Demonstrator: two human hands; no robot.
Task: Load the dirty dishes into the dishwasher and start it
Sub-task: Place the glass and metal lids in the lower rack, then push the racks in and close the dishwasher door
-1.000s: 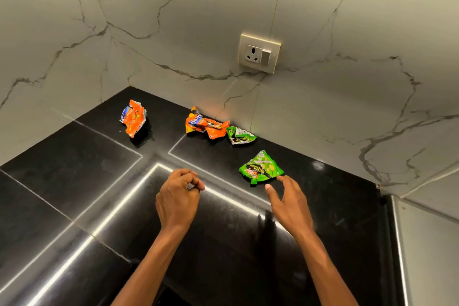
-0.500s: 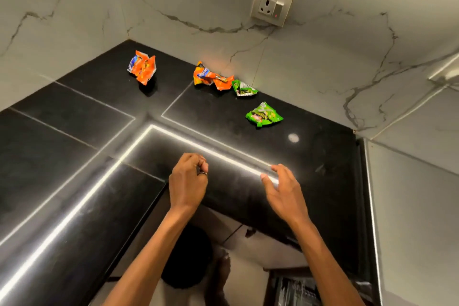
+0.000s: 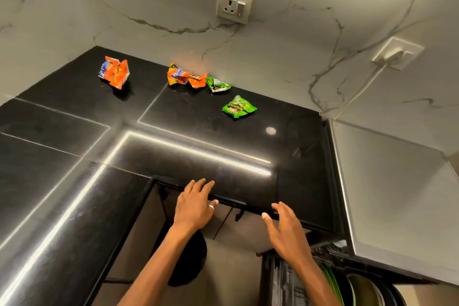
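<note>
My left hand [image 3: 195,204] hovers at the front edge of the black countertop [image 3: 173,156], fingers straight and spread, holding nothing. My right hand [image 3: 285,227] is open beside it, to the right and just in front of the edge, also empty. Below at the lower right, an open dishwasher rack [image 3: 293,281] shows upright plates [image 3: 357,288], green and dark ones among them. The rest of the dishwasher is out of view.
Crumpled snack wrappers lie at the back of the counter: two orange ones [image 3: 114,74] [image 3: 185,78] and two green ones [image 3: 218,85] [image 3: 238,107]. A wall socket [image 3: 234,5] sits above. A grey appliance top [image 3: 397,194] stands right. Cabinet doors [image 3: 223,223] and a dark round object [image 3: 188,258] lie below.
The view has tilted down and pulled back from the counter. My left hand uncurled from a fist to straight fingers. Both hands drew back to the counter's front edge; the dishwasher rack came into view.
</note>
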